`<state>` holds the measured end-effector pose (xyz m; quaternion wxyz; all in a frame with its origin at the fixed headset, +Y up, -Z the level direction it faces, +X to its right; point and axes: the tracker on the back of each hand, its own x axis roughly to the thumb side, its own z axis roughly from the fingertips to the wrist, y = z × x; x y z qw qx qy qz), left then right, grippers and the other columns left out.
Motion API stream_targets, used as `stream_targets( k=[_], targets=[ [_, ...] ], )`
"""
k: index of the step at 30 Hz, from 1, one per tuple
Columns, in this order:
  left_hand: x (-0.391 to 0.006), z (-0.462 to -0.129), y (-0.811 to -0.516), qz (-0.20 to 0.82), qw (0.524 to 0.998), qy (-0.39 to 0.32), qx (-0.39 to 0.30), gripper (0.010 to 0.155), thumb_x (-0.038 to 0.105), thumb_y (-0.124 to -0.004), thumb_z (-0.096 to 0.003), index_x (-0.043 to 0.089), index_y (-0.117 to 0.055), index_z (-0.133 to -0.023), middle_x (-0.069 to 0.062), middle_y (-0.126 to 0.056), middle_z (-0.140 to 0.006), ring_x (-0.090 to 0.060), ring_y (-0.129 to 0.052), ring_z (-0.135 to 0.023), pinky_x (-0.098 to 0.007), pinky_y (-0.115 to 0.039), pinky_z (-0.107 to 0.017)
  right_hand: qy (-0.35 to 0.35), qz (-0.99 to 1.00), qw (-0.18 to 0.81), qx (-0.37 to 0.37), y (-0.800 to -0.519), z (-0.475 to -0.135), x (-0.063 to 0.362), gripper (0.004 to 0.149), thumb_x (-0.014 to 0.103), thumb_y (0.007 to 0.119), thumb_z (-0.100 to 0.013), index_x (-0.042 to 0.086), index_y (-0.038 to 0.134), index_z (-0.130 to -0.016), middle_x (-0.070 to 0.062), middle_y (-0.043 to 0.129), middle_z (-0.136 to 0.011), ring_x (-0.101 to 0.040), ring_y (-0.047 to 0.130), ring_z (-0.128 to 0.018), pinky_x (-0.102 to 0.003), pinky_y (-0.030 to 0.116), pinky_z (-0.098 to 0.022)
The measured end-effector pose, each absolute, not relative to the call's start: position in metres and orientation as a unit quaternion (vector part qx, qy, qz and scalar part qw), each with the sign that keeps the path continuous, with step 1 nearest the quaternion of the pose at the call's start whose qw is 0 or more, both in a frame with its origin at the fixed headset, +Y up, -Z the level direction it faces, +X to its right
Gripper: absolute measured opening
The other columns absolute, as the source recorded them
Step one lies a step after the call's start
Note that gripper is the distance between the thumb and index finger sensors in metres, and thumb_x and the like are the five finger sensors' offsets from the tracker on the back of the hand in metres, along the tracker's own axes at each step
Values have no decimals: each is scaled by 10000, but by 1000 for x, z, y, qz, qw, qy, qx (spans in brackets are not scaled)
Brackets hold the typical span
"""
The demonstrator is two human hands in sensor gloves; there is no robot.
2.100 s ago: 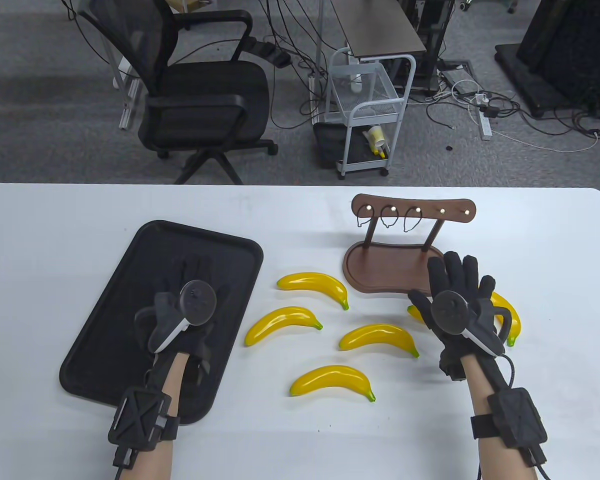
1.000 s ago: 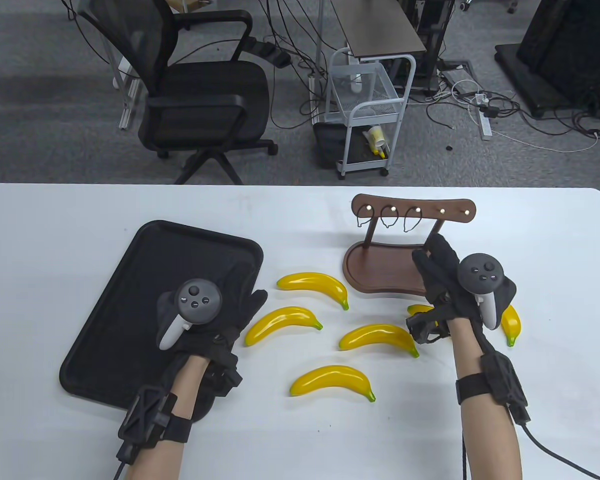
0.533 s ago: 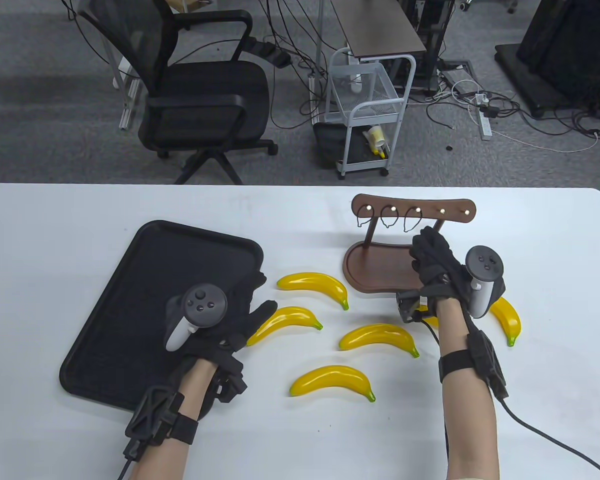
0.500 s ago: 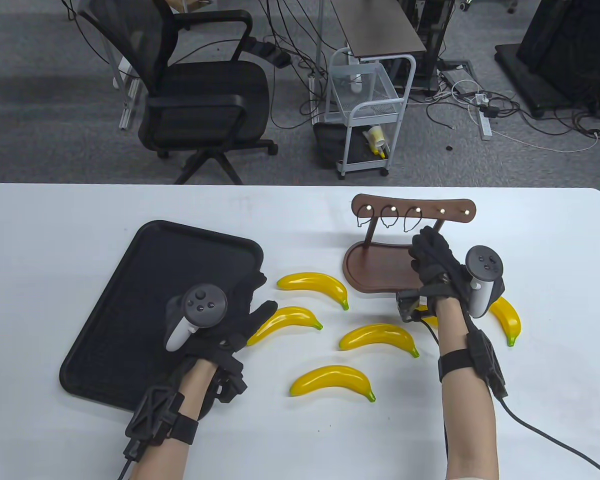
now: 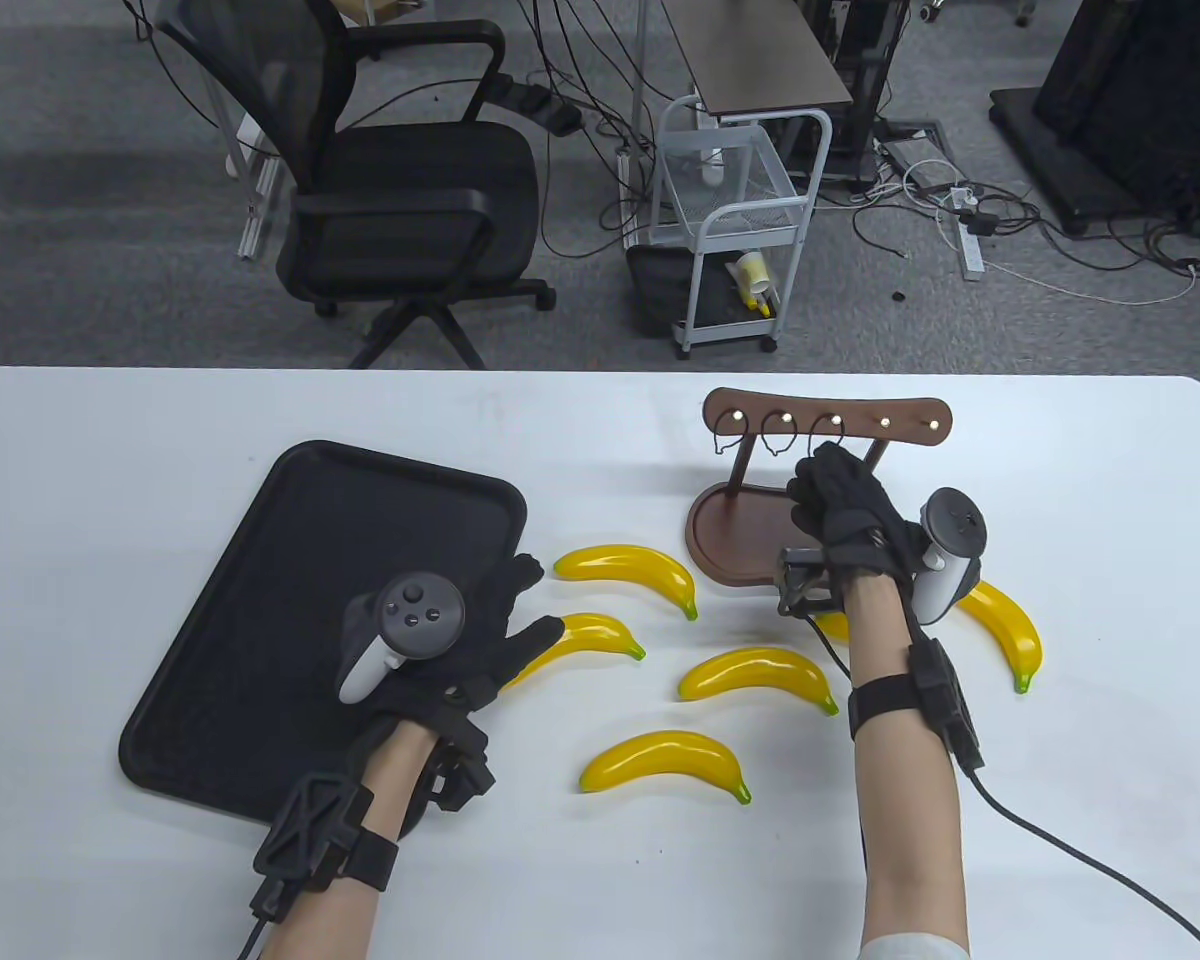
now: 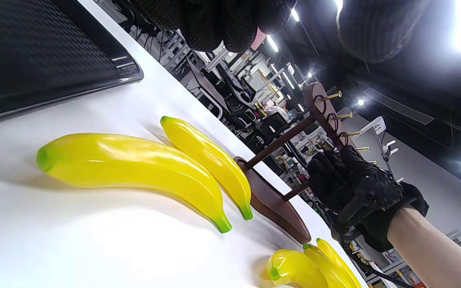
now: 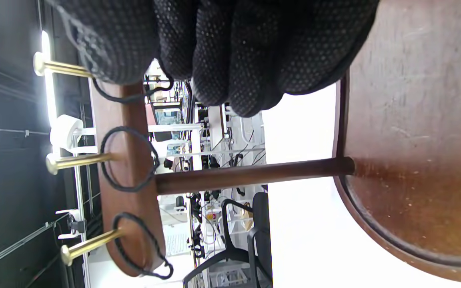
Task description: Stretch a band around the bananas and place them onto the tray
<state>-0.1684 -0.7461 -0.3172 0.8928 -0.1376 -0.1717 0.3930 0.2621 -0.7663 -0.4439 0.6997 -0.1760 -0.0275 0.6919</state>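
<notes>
Fingers point(image 5: 520, 640) of left hand point(image 5: 460, 650) spread and relaxed, holding nothing, tips resting at the end of a banana point(image 5: 580, 640) beside the black tray point(image 5: 260, 560). Fingers point(image 7: 214, 60) of right hand point(image 5: 845, 510) bunched together at the third hanging band point(image 7: 132, 94) on the wooden rack point(image 5: 825, 420); whether the band is already pinched, impossible to tell, the fingertips covering it. Five more bananas loose on the white table point(image 5: 110, 440), among them the nearest one point(image 5: 665, 762), a middle one point(image 5: 760, 678), a far one point(image 5: 628, 570) and one half hidden behind the right wrist point(image 5: 1005, 630). Two other bands point(image 7: 128, 160) on brass pegs farther along the rack. Tray bare, nothing bundled yet. Bands likely thin, soft and very light, best hooked with fingertips and slid off the peg end. Bananas glossy, probably hard plastic, light and slippery; best gathered side by side and gripped round the thick middle, with the band stretched over one end.
</notes>
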Motion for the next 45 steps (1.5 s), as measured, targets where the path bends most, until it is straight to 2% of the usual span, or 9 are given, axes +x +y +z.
stream_targets(
  k=[6, 24, 35, 45],
  targets=[
    [-165, -316, -745, 386, 895, -178, -137, 781, 627, -614, -598, 251, -274, -1192, -32, -343, -1306, -351, -420, -1220, -523, -365, -898, -42, 691, 694, -199, -765, -443, 261, 417, 401, 750, -559, 169, 762, -906, -57, 902, -811, -251, 966, -655, -453, 820, -477],
    [-158, -312, -744, 372, 900, -188, -130, 771, 616, -622, -602, 247, -288, -1190, -34, -370, -1297, -349, -447, -1208, -524, -377, -896, -59, 722, 669, -166, -727, -432, 268, 380, 375, 740, -577, 149, 793, -878, -62, 930, -760, -247, 982, -603, -454, 825, -447],
    [-154, -310, -742, 362, 903, -194, -124, 758, 614, -618, -604, 250, -302, -1188, -31, -384, -1294, -349, -456, -1205, -524, -381, -895, -59, 772, 627, -90, -704, -404, 263, 375, 370, 734, -583, 143, 806, -872, -65, 940, -751, -249, 992, -598, -454, 832, -435],
    [-156, -311, -739, 361, 904, -195, -120, 749, 615, -618, -605, 253, -316, -1187, -29, -409, -1288, -339, -477, -1199, -519, -391, -896, -58, 805, 591, 10, -694, -367, 236, 378, 365, 732, -583, 132, 810, -871, -74, 943, -749, -260, 993, -595, -463, 829, -433]
  ],
)
